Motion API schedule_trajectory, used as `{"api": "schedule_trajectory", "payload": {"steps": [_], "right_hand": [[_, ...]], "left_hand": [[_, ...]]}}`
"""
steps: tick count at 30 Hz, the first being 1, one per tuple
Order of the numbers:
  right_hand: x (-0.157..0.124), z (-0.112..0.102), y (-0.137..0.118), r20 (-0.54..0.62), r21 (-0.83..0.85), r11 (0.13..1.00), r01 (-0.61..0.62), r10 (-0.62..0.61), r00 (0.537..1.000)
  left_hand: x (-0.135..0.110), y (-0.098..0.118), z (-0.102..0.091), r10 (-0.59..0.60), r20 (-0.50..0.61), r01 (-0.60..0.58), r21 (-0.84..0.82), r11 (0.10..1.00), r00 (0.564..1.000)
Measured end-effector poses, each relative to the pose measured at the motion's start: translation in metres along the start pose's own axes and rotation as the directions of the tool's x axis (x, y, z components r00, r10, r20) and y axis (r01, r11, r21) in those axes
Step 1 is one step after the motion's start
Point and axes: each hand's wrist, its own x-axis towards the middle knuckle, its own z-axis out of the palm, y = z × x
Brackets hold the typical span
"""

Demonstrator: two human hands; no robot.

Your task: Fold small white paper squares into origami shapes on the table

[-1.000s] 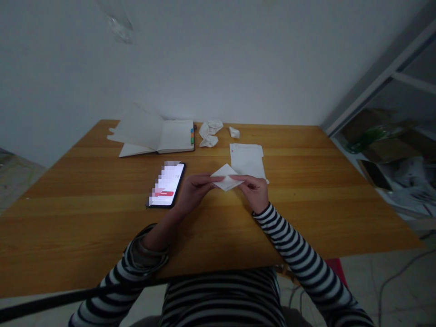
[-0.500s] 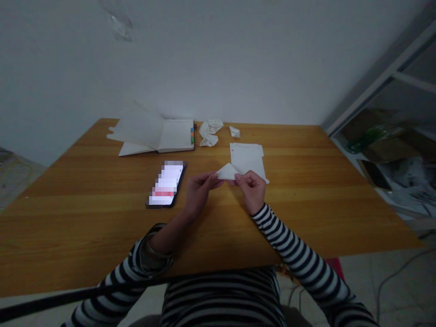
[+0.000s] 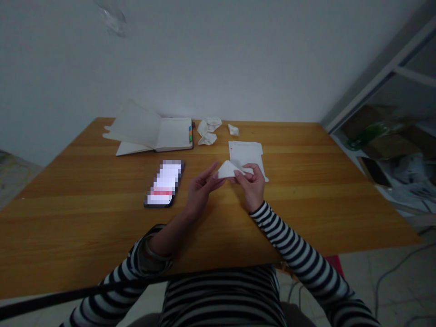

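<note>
A small folded piece of white paper [image 3: 227, 170], peaked at the top with a crease down its middle, is held above the wooden table [image 3: 218, 231]. My left hand [image 3: 200, 188] pinches its left corner between thumb and fingers, the index finger lifted away. On the right side my right hand [image 3: 252, 186] grips it, thumb on the near face, with a narrow white flap showing by the fingers. Just behind lies a flat sheet of white paper [image 3: 245, 152], partly covered by the right hand. The fingertips beneath the folded paper are hidden.
A phone [image 3: 164, 184] with a blurred screen lies left of my hands. Farther back are an open notebook [image 3: 175, 134], crumpled paper [image 3: 207, 131] and a small folded paper piece [image 3: 233, 130]. A wall rises behind the table; a cluttered shelf [image 3: 388, 150] stands at right.
The left index finger has lifted off the folded paper. The paper's shape has altered: a middle crease and a flap at the right now show. The right fingers have opened out somewhat.
</note>
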Motion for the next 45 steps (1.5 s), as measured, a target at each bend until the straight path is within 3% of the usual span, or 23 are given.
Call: {"api": "schedule_trajectory", "payload": {"steps": [4,8,16,20,27,33,36,41,45], "right_hand": [[0.003,-0.003,-0.003,0.017,-0.01,1.0,-0.03,0.03,0.999],[0.004,-0.004,-0.001,0.042,-0.033,0.997,-0.063,0.064,0.997],[0.005,-0.007,0.002,0.099,-0.099,0.993,-0.063,0.073,0.992],[-0.002,-0.004,0.002,0.207,-0.157,0.988,0.008,0.025,0.978],[-0.011,0.003,0.006,0.242,-0.142,0.989,-0.031,0.065,0.968],[-0.007,-0.006,0.002,0.337,-0.263,0.964,0.032,0.061,0.94],[-0.005,-0.008,-0.001,0.366,-0.316,0.948,0.047,0.077,0.927],[-0.002,-0.005,0.002,0.368,-0.149,0.986,-0.073,0.124,0.921],[-0.002,-0.003,0.007,0.401,-0.112,0.989,-0.1,0.137,0.906]], "left_hand": [[-0.001,0.001,0.0,-0.013,0.075,0.016,-0.046,0.999,0.997],[0.001,-0.004,-0.003,-0.004,0.062,0.008,-0.061,0.998,0.998],[0.005,0.004,-0.009,-0.035,0.085,0.026,0.112,0.993,0.996],[0.008,0.006,-0.015,-0.026,-0.003,0.026,0.245,0.969,1.0],[0.007,0.003,-0.016,-0.008,-0.088,0.025,0.2,0.979,0.996],[0.013,0.009,-0.024,-0.098,0.044,0.083,0.271,0.959,0.994],[0.014,0.008,-0.025,-0.096,0.032,0.081,0.326,0.942,0.995],[0.015,0.0,-0.023,-0.049,-0.042,0.059,0.289,0.955,0.998],[0.016,-0.006,-0.022,-0.07,0.017,0.062,0.296,0.953,0.997]]}}
